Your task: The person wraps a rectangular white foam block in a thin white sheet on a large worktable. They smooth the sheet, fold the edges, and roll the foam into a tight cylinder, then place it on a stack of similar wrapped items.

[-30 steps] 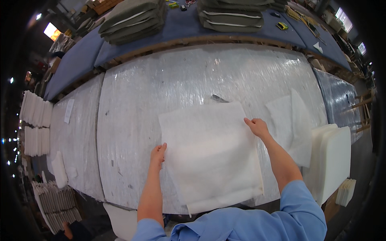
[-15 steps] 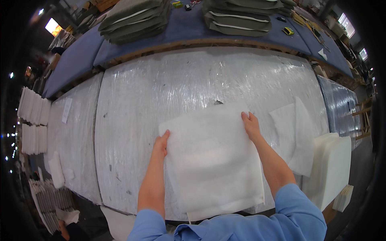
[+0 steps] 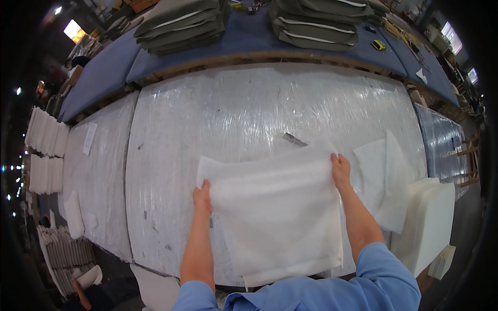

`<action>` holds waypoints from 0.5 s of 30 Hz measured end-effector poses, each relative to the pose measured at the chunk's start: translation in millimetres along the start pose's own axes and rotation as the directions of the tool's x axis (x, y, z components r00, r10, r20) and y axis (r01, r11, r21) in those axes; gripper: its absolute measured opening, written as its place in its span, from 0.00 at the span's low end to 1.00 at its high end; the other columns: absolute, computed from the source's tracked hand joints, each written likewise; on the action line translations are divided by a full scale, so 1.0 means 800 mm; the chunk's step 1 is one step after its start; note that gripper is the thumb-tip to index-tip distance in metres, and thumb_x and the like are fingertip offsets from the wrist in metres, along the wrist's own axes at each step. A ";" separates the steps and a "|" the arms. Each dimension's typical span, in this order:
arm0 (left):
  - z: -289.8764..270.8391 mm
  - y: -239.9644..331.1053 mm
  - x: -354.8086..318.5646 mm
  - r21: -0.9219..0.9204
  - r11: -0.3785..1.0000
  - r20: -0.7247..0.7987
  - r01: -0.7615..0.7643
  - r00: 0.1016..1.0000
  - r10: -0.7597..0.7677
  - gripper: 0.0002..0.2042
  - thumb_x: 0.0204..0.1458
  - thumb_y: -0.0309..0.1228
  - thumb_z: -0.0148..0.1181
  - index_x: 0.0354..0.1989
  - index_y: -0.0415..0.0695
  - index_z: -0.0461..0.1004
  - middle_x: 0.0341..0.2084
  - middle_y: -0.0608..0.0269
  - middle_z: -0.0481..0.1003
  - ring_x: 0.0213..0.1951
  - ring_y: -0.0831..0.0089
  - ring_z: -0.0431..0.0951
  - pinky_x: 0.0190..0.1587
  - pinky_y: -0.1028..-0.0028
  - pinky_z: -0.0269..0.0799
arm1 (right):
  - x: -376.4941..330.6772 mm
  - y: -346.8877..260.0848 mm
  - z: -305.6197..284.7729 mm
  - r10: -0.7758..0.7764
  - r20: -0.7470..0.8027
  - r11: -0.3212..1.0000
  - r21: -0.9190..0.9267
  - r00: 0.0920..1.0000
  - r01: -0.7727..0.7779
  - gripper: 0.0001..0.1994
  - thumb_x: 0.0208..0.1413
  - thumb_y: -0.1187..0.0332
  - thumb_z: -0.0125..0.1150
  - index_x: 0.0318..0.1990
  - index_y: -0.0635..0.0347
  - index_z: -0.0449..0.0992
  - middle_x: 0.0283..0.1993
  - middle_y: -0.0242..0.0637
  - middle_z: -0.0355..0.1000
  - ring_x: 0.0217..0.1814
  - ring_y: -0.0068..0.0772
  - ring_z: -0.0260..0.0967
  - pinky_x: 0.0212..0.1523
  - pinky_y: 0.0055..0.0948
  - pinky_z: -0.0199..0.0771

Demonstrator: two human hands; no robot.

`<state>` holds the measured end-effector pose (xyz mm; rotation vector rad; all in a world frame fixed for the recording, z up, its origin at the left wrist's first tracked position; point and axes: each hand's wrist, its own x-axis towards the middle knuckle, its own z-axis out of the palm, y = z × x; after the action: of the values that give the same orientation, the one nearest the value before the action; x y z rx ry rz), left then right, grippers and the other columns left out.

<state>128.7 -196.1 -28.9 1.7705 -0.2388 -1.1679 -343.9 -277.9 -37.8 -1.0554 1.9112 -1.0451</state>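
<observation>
White wadding sheet (image 3: pixel 275 217), flat on the plastic-wrapped tabletop (image 3: pixel 218 119) a second ago, now lifts at its far edge, left hand (image 3: pixel 202 196) fingers clamped on one corner, right hand (image 3: pixel 340 168) fingers on the other, suggesting repositioning.

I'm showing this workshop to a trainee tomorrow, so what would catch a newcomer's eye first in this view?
First, the big white fibre sheet at centre, gripped by the left hand and the right hand at its two sides above a table wrapped in shiny plastic film. Next, the stacks of olive-green cushions on the blue table at the top, and the white foam blocks at the right edge.
</observation>
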 end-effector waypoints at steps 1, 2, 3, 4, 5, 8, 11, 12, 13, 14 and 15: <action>0.012 -0.011 0.001 0.070 0.997 -0.003 -0.040 0.999 0.040 0.24 0.64 0.38 0.62 0.60 0.30 0.70 0.52 0.51 0.77 0.53 0.61 0.77 0.55 0.63 0.75 | 0.001 0.006 -0.001 -0.011 -0.020 1.000 -0.014 1.000 0.010 0.18 0.68 0.59 0.59 0.26 0.59 0.70 0.21 0.21 0.59 0.24 0.15 0.51 0.24 0.28 0.52; 0.018 -0.017 0.004 0.148 0.985 -0.013 -0.084 0.996 0.086 0.25 0.64 0.38 0.62 0.60 0.30 0.70 0.53 0.50 0.77 0.53 0.61 0.77 0.56 0.64 0.75 | 0.001 0.008 0.004 -0.124 -0.066 0.989 -0.085 0.990 0.118 0.19 0.68 0.59 0.59 0.26 0.60 0.69 0.21 0.22 0.59 0.25 0.16 0.51 0.24 0.29 0.53; 0.017 -0.014 0.012 0.127 0.990 -0.014 -0.069 0.997 0.071 0.25 0.63 0.38 0.62 0.60 0.29 0.69 0.54 0.50 0.77 0.54 0.61 0.76 0.57 0.65 0.74 | 0.002 0.010 0.011 -0.237 -0.104 0.962 -0.160 0.966 0.219 0.20 0.68 0.58 0.58 0.26 0.61 0.69 0.21 0.23 0.59 0.25 0.17 0.52 0.25 0.30 0.54; 0.007 -0.005 0.022 0.107 0.993 -0.025 -0.058 0.998 0.061 0.26 0.63 0.38 0.62 0.61 0.28 0.69 0.54 0.49 0.77 0.55 0.61 0.76 0.58 0.65 0.73 | 0.003 0.009 0.017 -0.349 -0.126 0.921 -0.229 0.928 0.315 0.20 0.68 0.57 0.58 0.26 0.61 0.68 0.21 0.24 0.59 0.25 0.18 0.53 0.25 0.31 0.55; -0.006 -0.005 0.024 0.090 0.995 -0.047 -0.032 0.998 0.037 0.27 0.63 0.38 0.62 0.61 0.28 0.68 0.55 0.49 0.76 0.56 0.60 0.76 0.58 0.66 0.73 | 0.000 0.004 0.018 -0.241 -0.079 0.953 -0.210 0.967 0.220 0.20 0.68 0.57 0.58 0.27 0.63 0.69 0.21 0.30 0.61 0.26 0.22 0.54 0.28 0.33 0.57; 0.000 -0.007 0.010 0.061 0.987 0.075 -0.147 0.987 0.142 0.29 0.64 0.43 0.61 0.63 0.29 0.68 0.56 0.49 0.76 0.57 0.57 0.75 0.62 0.63 0.71 | 0.014 -0.015 -0.005 -0.042 -0.030 0.979 -0.201 0.999 0.036 0.21 0.67 0.56 0.57 0.29 0.65 0.70 0.23 0.41 0.65 0.28 0.29 0.58 0.33 0.36 0.63; 0.036 0.016 -0.005 -0.218 0.972 0.170 0.083 0.984 -0.046 0.30 0.65 0.45 0.60 0.65 0.33 0.67 0.57 0.52 0.75 0.58 0.57 0.75 0.64 0.61 0.69 | 0.018 -0.024 0.005 -0.050 -0.004 0.996 -0.071 0.999 0.049 0.22 0.67 0.52 0.57 0.32 0.64 0.73 0.27 0.36 0.69 0.30 0.27 0.60 0.36 0.35 0.64; 0.038 0.025 -0.012 -0.256 0.950 0.280 0.179 0.954 -0.104 0.28 0.65 0.44 0.61 0.65 0.34 0.68 0.57 0.53 0.76 0.58 0.58 0.76 0.63 0.61 0.70 | 0.020 -0.033 0.002 -0.035 0.050 0.999 0.044 0.998 0.032 0.22 0.67 0.50 0.57 0.34 0.64 0.75 0.28 0.34 0.69 0.30 0.27 0.61 0.37 0.34 0.65; 0.034 0.034 -0.023 -0.277 0.918 0.383 0.282 0.909 -0.164 0.27 0.64 0.43 0.61 0.65 0.36 0.68 0.56 0.54 0.76 0.57 0.59 0.77 0.62 0.60 0.72 | 0.013 -0.033 -0.007 -0.018 0.108 0.988 0.155 0.994 0.001 0.22 0.67 0.49 0.57 0.36 0.63 0.76 0.30 0.32 0.70 0.31 0.27 0.61 0.37 0.33 0.66; 0.019 0.041 -0.025 -0.300 0.881 0.468 0.365 0.861 -0.197 0.26 0.64 0.42 0.62 0.65 0.38 0.68 0.55 0.55 0.76 0.57 0.60 0.77 0.62 0.60 0.73 | 0.007 -0.038 -0.015 0.095 0.183 0.972 0.193 0.979 -0.130 0.23 0.67 0.48 0.58 0.38 0.63 0.77 0.32 0.31 0.71 0.31 0.27 0.63 0.38 0.32 0.67; 0.004 0.040 -0.033 -0.241 0.900 0.488 0.364 0.847 -0.212 0.26 0.64 0.42 0.63 0.64 0.38 0.69 0.55 0.56 0.77 0.57 0.60 0.77 0.62 0.60 0.73 | 0.001 -0.042 -0.027 0.203 0.257 0.940 0.219 0.945 -0.261 0.23 0.66 0.47 0.58 0.39 0.63 0.78 0.34 0.30 0.72 0.32 0.26 0.64 0.38 0.32 0.67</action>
<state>122.3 -198.6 12.3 1.2501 -0.0371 -1.7349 -352.0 -283.2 1.3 -0.7493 1.6207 -0.9525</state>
